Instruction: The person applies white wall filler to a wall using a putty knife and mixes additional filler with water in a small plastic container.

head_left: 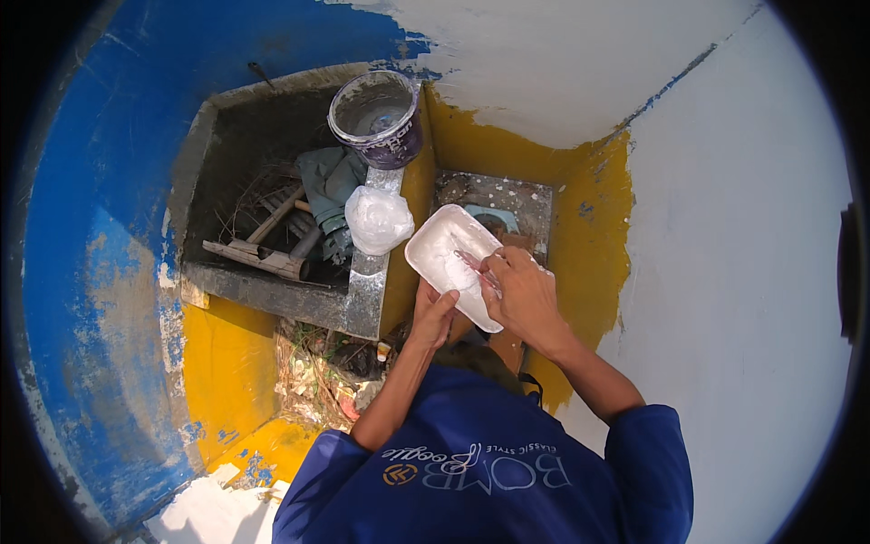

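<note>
My left hand (434, 315) grips the near left edge of a white rectangular tub (435, 238), its thumb over the rim. The tub is tilted and has white powder or paste (460, 275) inside. My right hand (526, 295) is closed round a thin reddish tool (469, 261), whose tip reaches into the white stuff. I cannot make out the tool's kind, since the fingers cover much of it. Left of the tub, a clear plastic bag of white powder (378, 220) sits on the ledge (366, 288).
A dark purple bucket (385, 150) smeared with grey-white stands behind the bag. In the concrete basin (258, 281) at left lie a green cloth (328, 186), bamboo pieces (263, 258) and twigs. Litter (313, 372) covers the ground below. A white-coated wall (725, 299) rises at right.
</note>
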The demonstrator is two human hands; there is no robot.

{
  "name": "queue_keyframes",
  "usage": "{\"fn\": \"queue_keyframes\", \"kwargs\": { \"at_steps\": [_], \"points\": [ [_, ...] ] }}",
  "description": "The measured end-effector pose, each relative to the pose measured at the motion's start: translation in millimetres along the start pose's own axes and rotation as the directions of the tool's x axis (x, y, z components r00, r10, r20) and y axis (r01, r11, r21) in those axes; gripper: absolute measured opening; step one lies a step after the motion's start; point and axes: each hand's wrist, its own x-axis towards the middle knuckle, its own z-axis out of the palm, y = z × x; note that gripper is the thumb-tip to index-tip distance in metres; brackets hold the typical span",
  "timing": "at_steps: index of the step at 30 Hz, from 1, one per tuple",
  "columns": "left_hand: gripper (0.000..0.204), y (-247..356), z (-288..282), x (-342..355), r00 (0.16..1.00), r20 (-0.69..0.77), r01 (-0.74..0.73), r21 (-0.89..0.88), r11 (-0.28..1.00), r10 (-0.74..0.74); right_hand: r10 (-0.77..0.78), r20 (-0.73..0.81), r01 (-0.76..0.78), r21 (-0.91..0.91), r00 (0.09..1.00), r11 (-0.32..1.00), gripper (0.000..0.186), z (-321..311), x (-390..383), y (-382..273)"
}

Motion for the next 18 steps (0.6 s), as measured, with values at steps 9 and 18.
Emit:
{"fn": "queue_keyframes", "kwargs": {
  "at_steps": [9, 18],
  "points": [
    [0.078, -67, 62, -12, 0.957, 0.141, 0.246, 0.059, 0.967, -0.252, 0.352, -0.125, -0.367, -0.127, 0.928, 0.922, 0.015, -36, -83, 46],
    [0.070, -104, 86, -18, 0.897, 0.210, 0.354, 0.181, 0.917, -0.388, 0.425, -0.221, -0.389, 0.189, 0.878, 0.902, 0.015, -52, -144, 69]
  ]
}}
